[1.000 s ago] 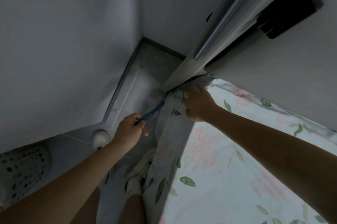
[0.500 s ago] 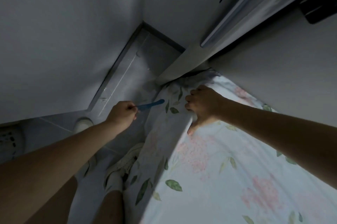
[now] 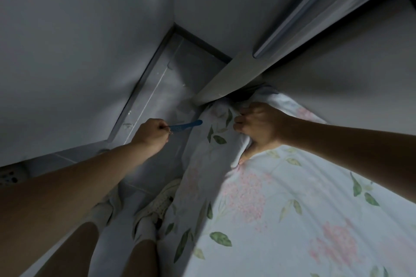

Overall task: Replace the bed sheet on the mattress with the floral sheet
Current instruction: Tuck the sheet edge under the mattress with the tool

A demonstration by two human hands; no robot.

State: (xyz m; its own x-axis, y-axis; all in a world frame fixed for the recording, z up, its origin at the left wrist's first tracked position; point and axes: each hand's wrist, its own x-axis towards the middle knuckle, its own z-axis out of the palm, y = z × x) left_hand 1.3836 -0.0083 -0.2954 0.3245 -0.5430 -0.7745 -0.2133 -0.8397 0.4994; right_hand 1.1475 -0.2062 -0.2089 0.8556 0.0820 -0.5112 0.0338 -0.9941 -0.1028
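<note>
The floral sheet (image 3: 281,204), white with pink flowers and green leaves, covers the mattress at the lower right and hangs down its left side. My right hand (image 3: 258,128) grips a bunch of the sheet at the far corner of the mattress, where it meets the headboard (image 3: 227,83). My left hand (image 3: 152,133) holds a blue comb (image 3: 186,125) by its toothed end, its tip pointing at the hanging sheet edge. The mattress itself is hidden under the sheet.
A narrow strip of grey floor (image 3: 157,101) runs between the wall (image 3: 67,51) and the bed. My feet in white shoes (image 3: 157,204) stand beside the bed. A perforated basket (image 3: 11,175) peeks in at the left edge.
My left hand with the comb has drawn back from the corner gap. My right hand has gathered and gripped more of the sheet corner. The view has shifted down over the bed.
</note>
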